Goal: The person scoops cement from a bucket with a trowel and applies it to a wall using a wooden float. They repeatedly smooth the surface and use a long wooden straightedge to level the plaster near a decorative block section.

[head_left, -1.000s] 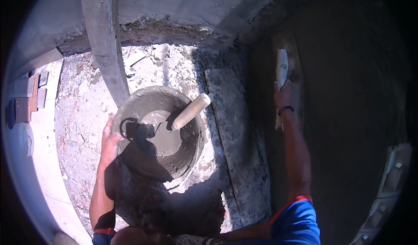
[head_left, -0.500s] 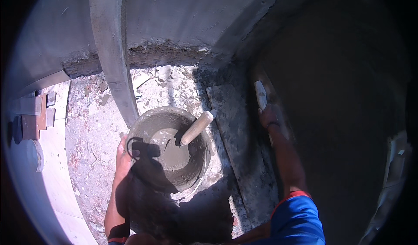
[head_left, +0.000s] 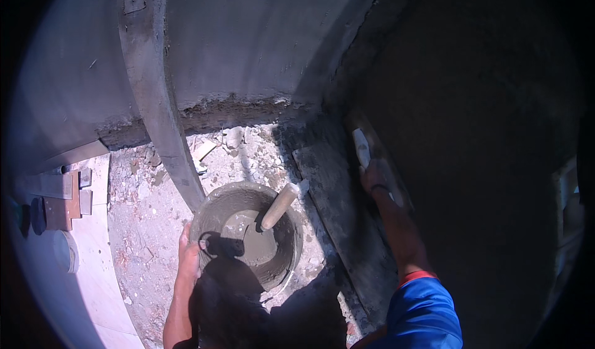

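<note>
Two hands are engaged, each on a separate item. The left hand (head_left: 189, 255) is closed on the left side of the bucket (head_left: 214, 205), at the rim. The right hand (head_left: 372, 176) is closed around the pale handle (head_left: 361, 145) of a long float (head_left: 392, 178); the upper end of the handle projects beyond the grip. A dark band (head_left: 379, 188) is fitted at the right wrist.

Position of the bucket: on the rubble-strewn ground (head_left: 139, 219), between the two arms, directly beside the left hand and well apart from the right. Contents: wet grey mortar (head_left: 259, 248), with residue coating the inner wall. One tool with a round wooden handle (head_left: 280, 206) stands in the bucket, tilted up and to the right; its lower part is hidden in the mortar. Shadow covers the lower left part of the bucket.

Position of the float: to the right of the bucket, alongside the dark wall (head_left: 483, 163). Contact between float and wall cannot be confirmed because of the deep shade.

A flat plank (head_left: 338, 203) lies between the bucket and the float. A long board (head_left: 152, 95) slants down in front of the grey wall (head_left: 248, 45), its lower end close to the bucket rim. At far left, a pale strip (head_left: 93, 268) carries a brown block (head_left: 61, 211).
</note>
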`<control>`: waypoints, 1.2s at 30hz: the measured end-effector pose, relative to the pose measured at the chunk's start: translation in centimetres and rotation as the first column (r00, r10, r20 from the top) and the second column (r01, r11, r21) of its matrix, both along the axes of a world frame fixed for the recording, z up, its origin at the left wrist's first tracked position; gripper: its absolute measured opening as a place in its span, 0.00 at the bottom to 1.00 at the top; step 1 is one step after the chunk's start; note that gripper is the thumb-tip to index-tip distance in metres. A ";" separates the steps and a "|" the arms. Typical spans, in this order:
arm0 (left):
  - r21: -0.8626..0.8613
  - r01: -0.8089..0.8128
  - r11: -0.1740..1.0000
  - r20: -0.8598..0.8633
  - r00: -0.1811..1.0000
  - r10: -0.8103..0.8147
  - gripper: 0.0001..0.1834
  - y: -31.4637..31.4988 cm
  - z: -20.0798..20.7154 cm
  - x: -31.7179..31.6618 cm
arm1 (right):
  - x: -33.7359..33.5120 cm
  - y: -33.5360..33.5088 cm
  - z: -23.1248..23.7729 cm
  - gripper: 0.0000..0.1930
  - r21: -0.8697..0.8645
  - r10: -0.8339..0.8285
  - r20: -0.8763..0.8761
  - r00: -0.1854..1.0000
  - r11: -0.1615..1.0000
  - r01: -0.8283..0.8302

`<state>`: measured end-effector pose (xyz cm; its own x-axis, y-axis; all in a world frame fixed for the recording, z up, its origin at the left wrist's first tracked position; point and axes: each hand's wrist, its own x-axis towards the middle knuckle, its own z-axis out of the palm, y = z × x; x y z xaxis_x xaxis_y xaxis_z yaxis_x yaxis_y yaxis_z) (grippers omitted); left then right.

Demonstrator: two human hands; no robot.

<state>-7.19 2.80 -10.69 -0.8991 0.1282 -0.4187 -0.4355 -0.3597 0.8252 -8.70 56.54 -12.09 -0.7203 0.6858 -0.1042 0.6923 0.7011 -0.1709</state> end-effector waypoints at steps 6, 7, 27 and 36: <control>-0.058 0.047 0.997 -0.022 0.999 -0.048 0.41 1.7 1.3 -0.4 | 0.0 2.7 0.2 0.22 0.021 -0.015 -0.088 0.996 1.000 0.017; -0.072 0.009 0.997 -0.012 1.000 -0.010 0.41 1.2 1.2 0.1 | -0.5 2.1 0.7 0.23 -0.015 -0.004 -0.106 0.994 1.000 0.002; -0.021 0.051 0.998 -0.196 0.979 -0.054 0.36 -0.5 -0.2 -0.3 | 4.1 0.9 32.2 0.23 0.239 0.111 -0.450 0.886 0.971 0.000; -0.034 0.051 0.998 -0.137 0.989 -0.056 0.41 0.7 -2.0 0.0 | 21.5 1.9 37.5 0.24 0.465 0.159 -0.275 0.948 0.885 -0.013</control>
<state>-7.16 3.48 -12.67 -0.9407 0.1668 -0.2954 -0.3346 -0.3129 0.8889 12.83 58.40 25.39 -0.7252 0.5384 0.4292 0.5927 0.8054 -0.0087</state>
